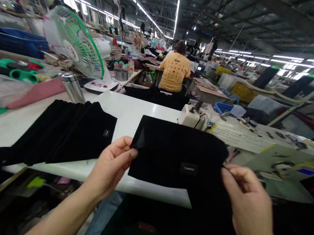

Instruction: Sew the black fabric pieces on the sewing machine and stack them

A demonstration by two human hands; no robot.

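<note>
A black fabric piece [167, 149] with a small dark label [189, 169] is stretched between my two hands above the table. My left hand [114, 164] pinches its left edge between thumb and fingers. At the opposite edge, my right hand [247, 198] grips the cloth, with a purple band around the wrist. To the left, a stack of black fabric pieces [80, 130] lies on the white table [130, 108], its top one bearing a similar label. Just beyond the held cloth on the right stands a sewing machine [247, 135].
A green-rimmed fan [77, 41] and a steel flask [72, 87] stand at the left, near thread cones [23, 76]. Ahead, a person in a yellow shirt [174, 71] sits facing away. Dark cloth [156, 96] lies past the table's far edge.
</note>
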